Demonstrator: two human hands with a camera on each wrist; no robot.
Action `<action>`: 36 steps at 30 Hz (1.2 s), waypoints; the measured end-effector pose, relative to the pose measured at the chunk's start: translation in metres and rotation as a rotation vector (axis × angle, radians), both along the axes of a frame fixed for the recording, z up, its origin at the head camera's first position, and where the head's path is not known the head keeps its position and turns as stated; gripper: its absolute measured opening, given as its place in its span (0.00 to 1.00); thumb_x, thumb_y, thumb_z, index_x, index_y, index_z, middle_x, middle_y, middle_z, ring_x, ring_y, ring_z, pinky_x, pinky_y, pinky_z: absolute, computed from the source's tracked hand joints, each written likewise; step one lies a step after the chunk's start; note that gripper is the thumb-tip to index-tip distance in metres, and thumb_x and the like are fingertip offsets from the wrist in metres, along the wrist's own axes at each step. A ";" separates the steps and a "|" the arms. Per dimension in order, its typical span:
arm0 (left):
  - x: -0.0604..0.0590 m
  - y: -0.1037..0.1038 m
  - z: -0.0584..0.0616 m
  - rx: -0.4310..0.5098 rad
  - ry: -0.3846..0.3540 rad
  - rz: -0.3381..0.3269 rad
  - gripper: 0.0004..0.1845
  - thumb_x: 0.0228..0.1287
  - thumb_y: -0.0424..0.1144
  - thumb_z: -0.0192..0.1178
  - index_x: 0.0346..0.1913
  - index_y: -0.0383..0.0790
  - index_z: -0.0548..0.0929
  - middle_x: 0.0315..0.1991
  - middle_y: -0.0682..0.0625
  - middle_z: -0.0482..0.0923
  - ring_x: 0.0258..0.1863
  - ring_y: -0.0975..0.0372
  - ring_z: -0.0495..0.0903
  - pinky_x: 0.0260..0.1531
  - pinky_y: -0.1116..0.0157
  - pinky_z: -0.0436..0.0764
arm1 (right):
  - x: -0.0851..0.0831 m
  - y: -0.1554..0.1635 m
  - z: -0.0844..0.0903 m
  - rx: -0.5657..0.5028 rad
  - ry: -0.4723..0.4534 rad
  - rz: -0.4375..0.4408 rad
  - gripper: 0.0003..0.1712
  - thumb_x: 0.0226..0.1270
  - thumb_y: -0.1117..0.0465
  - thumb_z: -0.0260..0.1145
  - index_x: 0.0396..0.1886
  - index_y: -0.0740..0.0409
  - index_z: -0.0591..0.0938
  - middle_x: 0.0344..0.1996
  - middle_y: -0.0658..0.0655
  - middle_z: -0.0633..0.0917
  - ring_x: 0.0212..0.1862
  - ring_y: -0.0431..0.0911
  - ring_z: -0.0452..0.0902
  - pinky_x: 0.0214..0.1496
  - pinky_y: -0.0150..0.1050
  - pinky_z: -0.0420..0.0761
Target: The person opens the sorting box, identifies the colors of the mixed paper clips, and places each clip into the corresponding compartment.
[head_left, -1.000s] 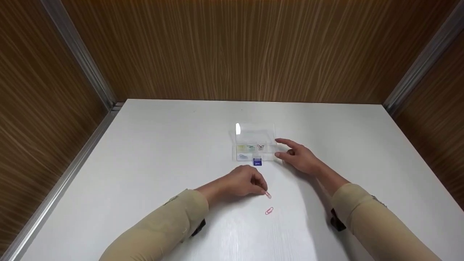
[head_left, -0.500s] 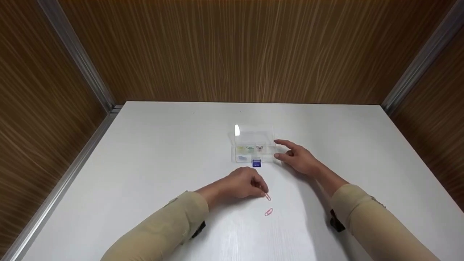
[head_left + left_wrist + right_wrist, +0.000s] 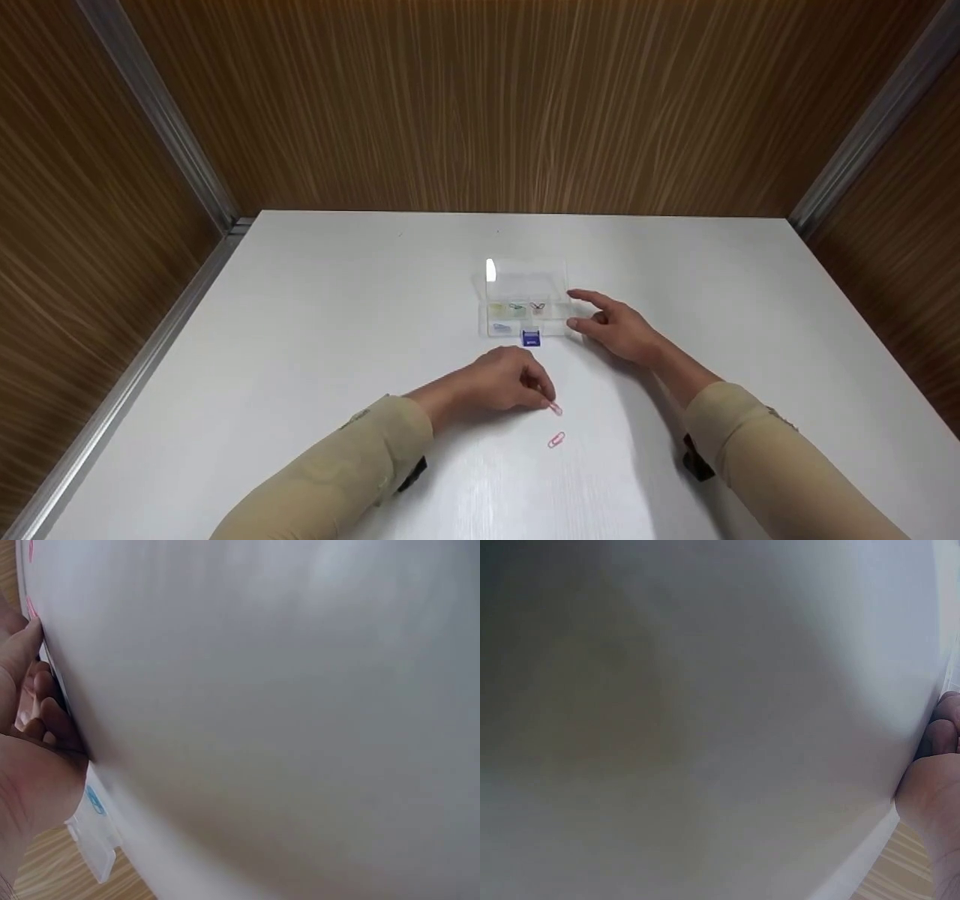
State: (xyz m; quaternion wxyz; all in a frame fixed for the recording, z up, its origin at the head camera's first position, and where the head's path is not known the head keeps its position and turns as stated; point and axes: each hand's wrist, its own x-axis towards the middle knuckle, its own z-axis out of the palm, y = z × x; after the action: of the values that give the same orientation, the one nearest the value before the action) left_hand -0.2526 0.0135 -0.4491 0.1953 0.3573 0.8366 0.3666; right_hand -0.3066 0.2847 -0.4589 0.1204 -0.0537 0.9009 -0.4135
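Two pink paper clips: one (image 3: 555,408) at the left fingers (image 3: 541,391), another (image 3: 556,440) just beyond them, nearer the sleeves. One clear compartment box (image 3: 525,304) touching the right fingers (image 3: 581,324). One blue binder clip (image 3: 530,339) between both sets of fingers. Two hands. One white bench (image 3: 315,315).

On the table (image 3: 300,337), two paper clips (image 3: 556,439) lie before the box (image 3: 525,304), apparently open.

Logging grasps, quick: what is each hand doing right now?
Left hand: pinches a pink paper clip on the table.
Right hand: open, fingers at the clear box.
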 end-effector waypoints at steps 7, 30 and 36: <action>0.000 0.002 0.000 -0.004 -0.009 0.001 0.03 0.68 0.37 0.73 0.38 0.50 0.94 0.28 0.64 0.83 0.31 0.72 0.74 0.37 0.71 0.73 | 0.000 0.001 0.000 -0.007 0.020 0.005 0.41 0.73 0.36 0.70 0.81 0.35 0.69 0.31 0.53 0.75 0.37 0.48 0.71 0.40 0.41 0.69; -0.017 0.008 0.014 0.263 -0.121 0.288 0.05 0.73 0.31 0.66 0.42 0.42 0.91 0.33 0.56 0.82 0.31 0.66 0.77 0.33 0.70 0.76 | 0.000 0.004 -0.001 -0.027 0.059 0.030 0.40 0.73 0.38 0.70 0.81 0.38 0.70 0.25 0.50 0.73 0.31 0.45 0.68 0.35 0.39 0.66; -0.036 0.016 0.023 0.275 -0.015 0.399 0.04 0.72 0.33 0.67 0.41 0.41 0.91 0.32 0.57 0.82 0.34 0.66 0.75 0.37 0.69 0.75 | 0.000 0.003 -0.002 -0.028 0.065 0.035 0.40 0.74 0.39 0.70 0.81 0.40 0.70 0.24 0.49 0.73 0.29 0.44 0.67 0.34 0.38 0.67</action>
State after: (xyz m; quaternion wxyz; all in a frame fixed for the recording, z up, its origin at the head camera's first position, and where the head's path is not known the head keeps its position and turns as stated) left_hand -0.2888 0.0296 -0.4257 0.0746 0.2053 0.8312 0.5112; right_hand -0.3068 0.2877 -0.4604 0.0973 -0.0844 0.8975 -0.4217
